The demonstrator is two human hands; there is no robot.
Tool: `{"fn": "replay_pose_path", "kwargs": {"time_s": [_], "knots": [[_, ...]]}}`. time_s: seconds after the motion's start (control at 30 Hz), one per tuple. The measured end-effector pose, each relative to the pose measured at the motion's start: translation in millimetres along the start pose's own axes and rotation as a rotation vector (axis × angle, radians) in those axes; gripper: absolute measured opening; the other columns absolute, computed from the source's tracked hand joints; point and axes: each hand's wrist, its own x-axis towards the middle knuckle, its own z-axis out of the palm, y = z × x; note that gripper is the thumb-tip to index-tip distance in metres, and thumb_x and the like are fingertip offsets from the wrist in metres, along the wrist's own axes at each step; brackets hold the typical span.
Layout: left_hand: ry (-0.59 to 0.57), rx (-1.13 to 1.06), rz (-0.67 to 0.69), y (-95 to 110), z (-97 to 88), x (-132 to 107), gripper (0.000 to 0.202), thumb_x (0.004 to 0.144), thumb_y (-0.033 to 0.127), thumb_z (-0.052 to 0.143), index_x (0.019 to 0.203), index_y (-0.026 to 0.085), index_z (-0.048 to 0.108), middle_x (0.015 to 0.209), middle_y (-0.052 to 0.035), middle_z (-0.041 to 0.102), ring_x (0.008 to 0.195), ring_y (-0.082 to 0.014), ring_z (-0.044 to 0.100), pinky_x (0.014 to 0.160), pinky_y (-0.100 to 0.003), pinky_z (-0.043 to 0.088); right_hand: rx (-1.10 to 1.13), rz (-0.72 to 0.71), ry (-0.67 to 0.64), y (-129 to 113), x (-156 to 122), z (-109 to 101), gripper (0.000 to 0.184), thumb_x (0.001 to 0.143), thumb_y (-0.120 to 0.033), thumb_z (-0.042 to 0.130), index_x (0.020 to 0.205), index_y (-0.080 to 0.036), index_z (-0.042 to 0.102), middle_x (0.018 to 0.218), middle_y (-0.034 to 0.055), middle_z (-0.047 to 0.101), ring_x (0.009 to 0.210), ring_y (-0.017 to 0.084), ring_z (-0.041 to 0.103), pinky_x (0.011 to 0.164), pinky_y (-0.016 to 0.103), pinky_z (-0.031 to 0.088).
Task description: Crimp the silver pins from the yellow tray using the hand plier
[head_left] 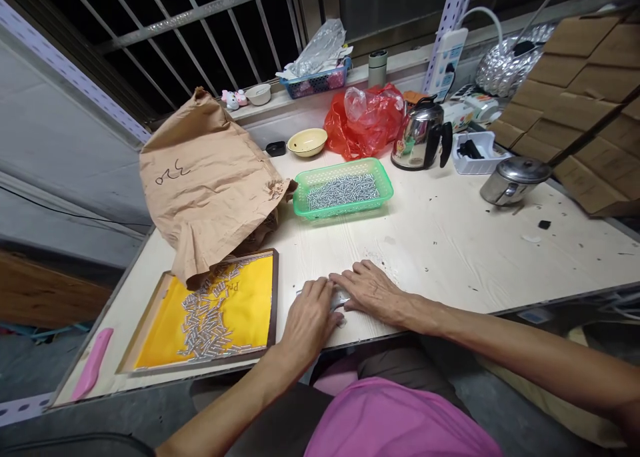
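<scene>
Close to the table's front edge, my left hand [311,315] and my right hand [374,295] meet with bent fingers over a small shiny, silvery piece [340,301]. The fingers cover most of it, so its kind does not show. To the left of my left hand lies a shallow wooden tray [275,300] with a yellow lining [250,310], and small metal pieces [206,330] are scattered over it. Beyond my hands stands a green plastic basket [345,211] holding many similar small silvery pieces [343,191].
A crumpled brown paper bag [210,183] overlaps the tray's back edge. At the left corner lies a pink-handled tool [93,363]. Farther back are a yellow bowl [307,143], a red plastic bag [350,127], a kettle [417,137] and a lidded metal cup [513,180]. Cardboard [575,97] stands right.
</scene>
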Motion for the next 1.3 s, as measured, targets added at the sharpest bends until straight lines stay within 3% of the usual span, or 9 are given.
{"fn": "replay_pose_path", "kwargs": {"time_s": [0.13, 0.23, 0.43, 0.67, 0.8, 0.9, 1.07, 1.17, 1.3], "knots": [[-0.064, 0.017, 0.122, -3, 7.7, 17, 0.049, 0.08, 0.022, 0.061, 0.124, 0.018, 0.041, 0.12, -0.0112, 0.052, 0.11, -0.026, 0.048, 0.093, -0.043, 0.043, 0.109, 0.036, -0.012, 2, -9, -8, 0.07, 0.08, -0.04, 0.066, 0.134, -0.009, 0.034, 0.114, 0.0145, 0.054, 0.102, 0.026, 0.045, 0.088, 0.039, 0.037], [-0.094, 0.081, 0.127, -6, 6.8, 20, 0.055, 0.078, 0.022, 0.064, 0.126, 0.018, 0.038, 0.119, -0.0107, 0.052, 0.11, -0.0266, 0.047, 0.092, -0.043, 0.044, 0.144, 0.094, -0.086, 7, -13, -20, 0.077, 0.07, -0.036, 0.075, 0.13, -0.007, 0.038, 0.12, 0.018, 0.049, 0.11, 0.03, 0.042, 0.091, 0.042, 0.038], [-0.122, 0.131, 0.131, -1, 1.3, 31, 0.052, 0.076, 0.029, 0.066, 0.122, 0.018, 0.044, 0.109, -0.0087, 0.054, 0.102, -0.0261, 0.049, 0.085, -0.041, 0.047, 0.097, 0.099, -0.119, 9, -8, -30, 0.047, 0.073, -0.032, 0.073, 0.11, -0.01, 0.054, 0.105, 0.0132, 0.055, 0.1, 0.027, 0.047, 0.085, 0.039, 0.041], [-0.131, 0.103, 0.145, -1, 7.8, 43, 0.012, 0.085, 0.023, 0.055, 0.095, 0.018, 0.057, 0.093, -0.0047, 0.057, 0.092, -0.0205, 0.051, 0.078, -0.032, 0.046, 0.02, 0.022, -0.057, 19, -2, -7, 0.016, 0.087, -0.029, 0.058, 0.089, -0.013, 0.058, 0.089, 0.0075, 0.058, 0.087, 0.021, 0.05, 0.075, 0.032, 0.038], [-0.123, 0.103, 0.146, -3, 7.4, 50, 0.009, 0.087, 0.02, 0.05, 0.086, 0.017, 0.059, 0.087, -0.0041, 0.059, 0.088, -0.0199, 0.052, 0.075, -0.031, 0.046, 0.017, 0.02, -0.027, 19, 2, 3, 0.017, 0.092, -0.027, 0.05, 0.084, -0.015, 0.059, 0.083, 0.0051, 0.058, 0.08, 0.019, 0.05, 0.071, 0.031, 0.037], [-0.076, 0.095, 0.144, -7, 9.1, 49, 0.011, 0.086, 0.02, 0.052, 0.095, 0.018, 0.059, 0.091, -0.0048, 0.06, 0.09, -0.0214, 0.052, 0.076, -0.034, 0.048, 0.022, 0.051, -0.002, 22, 3, -4, 0.016, 0.09, -0.029, 0.053, 0.09, -0.014, 0.06, 0.088, 0.007, 0.058, 0.085, 0.02, 0.05, 0.075, 0.032, 0.037], [0.183, 0.045, 0.14, -5, 35.7, 22, 0.032, 0.087, 0.019, 0.052, 0.118, 0.017, 0.049, 0.128, -0.0128, 0.051, 0.118, -0.0258, 0.047, 0.095, -0.043, 0.045, 0.152, -0.037, 0.01, 41, -1, -22, 0.041, 0.083, -0.046, 0.06, 0.109, -0.014, 0.058, 0.098, 0.01, 0.056, 0.092, 0.022, 0.048, 0.079, 0.033, 0.039], [0.256, 0.005, 0.184, 8, 55.0, 3, 0.031, 0.088, 0.016, 0.048, 0.119, 0.016, 0.05, 0.132, -0.0134, 0.049, 0.127, -0.0263, 0.042, 0.101, -0.043, 0.043, 0.162, -0.024, 0.033, 48, 2, -21, 0.025, 0.092, -0.033, 0.048, 0.104, -0.015, 0.061, 0.094, 0.0088, 0.057, 0.089, 0.02, 0.049, 0.079, 0.031, 0.038], [0.26, -0.066, 0.168, 27, 65.4, -7, 0.029, 0.09, 0.018, 0.045, 0.119, 0.017, 0.051, 0.125, -0.0108, 0.057, 0.122, -0.0239, 0.049, 0.105, -0.046, 0.039, 0.035, 0.076, 0.084, 57, 21, -13, 0.021, 0.093, -0.024, 0.046, 0.088, -0.016, 0.065, 0.088, 0.008, 0.06, 0.086, 0.02, 0.049, 0.075, 0.031, 0.035]]}}
